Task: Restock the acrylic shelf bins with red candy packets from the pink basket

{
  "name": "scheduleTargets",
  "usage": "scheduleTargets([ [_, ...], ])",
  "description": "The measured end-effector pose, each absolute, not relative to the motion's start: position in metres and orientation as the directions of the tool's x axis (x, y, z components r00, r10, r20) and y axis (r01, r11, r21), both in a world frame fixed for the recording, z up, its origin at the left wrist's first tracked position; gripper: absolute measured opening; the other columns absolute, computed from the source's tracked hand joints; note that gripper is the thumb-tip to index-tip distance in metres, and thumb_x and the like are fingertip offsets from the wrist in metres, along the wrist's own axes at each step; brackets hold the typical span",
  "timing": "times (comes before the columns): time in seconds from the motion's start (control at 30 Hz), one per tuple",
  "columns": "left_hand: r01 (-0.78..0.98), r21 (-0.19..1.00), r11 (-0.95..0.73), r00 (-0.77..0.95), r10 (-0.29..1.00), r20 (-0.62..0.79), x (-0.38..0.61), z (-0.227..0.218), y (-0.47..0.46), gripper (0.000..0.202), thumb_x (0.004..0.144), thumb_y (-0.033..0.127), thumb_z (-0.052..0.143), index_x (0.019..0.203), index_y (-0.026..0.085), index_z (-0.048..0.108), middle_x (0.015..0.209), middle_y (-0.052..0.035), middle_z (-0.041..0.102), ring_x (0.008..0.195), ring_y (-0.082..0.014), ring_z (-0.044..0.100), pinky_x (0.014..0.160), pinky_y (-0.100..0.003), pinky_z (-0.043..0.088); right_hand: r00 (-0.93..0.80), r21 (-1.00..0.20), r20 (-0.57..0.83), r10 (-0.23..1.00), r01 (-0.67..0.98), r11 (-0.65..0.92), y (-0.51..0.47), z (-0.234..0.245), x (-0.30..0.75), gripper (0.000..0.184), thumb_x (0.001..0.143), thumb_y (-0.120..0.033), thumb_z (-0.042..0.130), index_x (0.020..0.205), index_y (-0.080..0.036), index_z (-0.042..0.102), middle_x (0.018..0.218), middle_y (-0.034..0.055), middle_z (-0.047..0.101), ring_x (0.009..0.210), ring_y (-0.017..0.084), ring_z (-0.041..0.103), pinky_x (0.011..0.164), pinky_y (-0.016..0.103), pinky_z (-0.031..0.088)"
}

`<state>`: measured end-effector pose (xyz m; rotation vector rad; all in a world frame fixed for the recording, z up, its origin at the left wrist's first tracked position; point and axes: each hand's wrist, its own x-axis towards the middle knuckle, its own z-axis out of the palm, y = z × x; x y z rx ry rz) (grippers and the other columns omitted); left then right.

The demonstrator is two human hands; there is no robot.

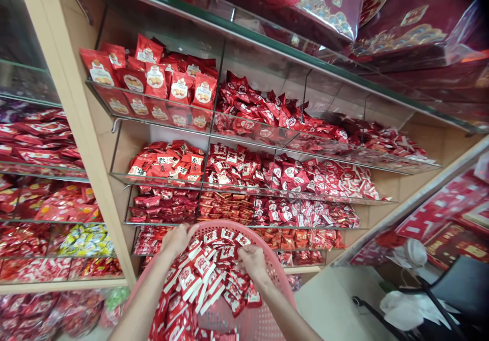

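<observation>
A pink plastic basket (277, 280) with a perforated wall is in front of me, holding many small red-and-white wrapped candy packets (204, 272). My left hand (178, 240) is closed at the basket's far left rim, its fingertips partly hidden. Inside the basket, toward the right, my right hand (252, 260) has its fingers pinched together among the packets. A red-and-white packet seems to be caught between them, though its edges are hard to make out. Both forearms reach in from the bottom of the view.
Glass-fronted shelves (237, 186) hold sorted red packets behind the basket. Larger red cookie bags (155, 76) stand at upper left. Another shelf unit (42, 178) is on the left, bagged goods (78, 310) below it. A black chair (458, 290) stands at lower right.
</observation>
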<state>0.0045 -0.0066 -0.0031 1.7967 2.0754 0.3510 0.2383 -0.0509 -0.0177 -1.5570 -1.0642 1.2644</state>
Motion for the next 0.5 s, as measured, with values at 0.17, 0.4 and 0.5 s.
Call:
scheduleTargets([
  [0.17, 0.892, 0.423, 0.157, -0.123, 0.987, -0.105, 0.004, -0.006, -0.006, 0.063, 0.08, 0.068, 0.021, 0.082, 0.02, 0.062, 0.089, -0.0137, 0.069, 0.087, -0.0318, 0.063, 0.069, -0.036, 0.045, 0.079, -0.956, -0.275, 0.958, 0.086, -0.281, -0.047, -0.026, 0.233, 0.023, 0.059, -0.039, 0.054, 0.059, -0.018, 0.045, 0.041, -0.0052, 0.049, 0.038, 0.014, 0.057, 0.029, 0.017, 0.028],
  [0.4, 0.888, 0.44, 0.133, -0.116, 0.991, -0.064, 0.001, -0.014, -0.003, 0.061, 0.08, 0.067, 0.021, 0.079, 0.021, 0.06, 0.084, -0.0115, 0.069, 0.083, -0.0323, 0.064, 0.066, -0.037, 0.044, 0.032, -0.92, -0.069, 0.997, 0.385, -0.076, -0.046, -0.03, 0.231, 0.022, 0.072, -0.039, 0.044, 0.068, -0.018, 0.049, 0.048, -0.003, 0.053, 0.03, 0.01, 0.044, 0.032, 0.021, 0.021],
  [0.5, 0.887, 0.442, 0.134, -0.116, 0.991, -0.068, 0.001, -0.014, -0.003, 0.06, 0.08, 0.067, 0.021, 0.08, 0.022, 0.061, 0.083, -0.0108, 0.069, 0.082, -0.032, 0.064, 0.065, -0.037, 0.045, 0.029, -0.826, 0.096, 0.995, 0.56, 0.063, -0.048, -0.026, 0.234, 0.019, 0.077, -0.031, 0.041, 0.064, -0.019, 0.047, 0.046, -0.0047, 0.046, 0.035, 0.009, 0.04, 0.039, 0.022, 0.023],
])
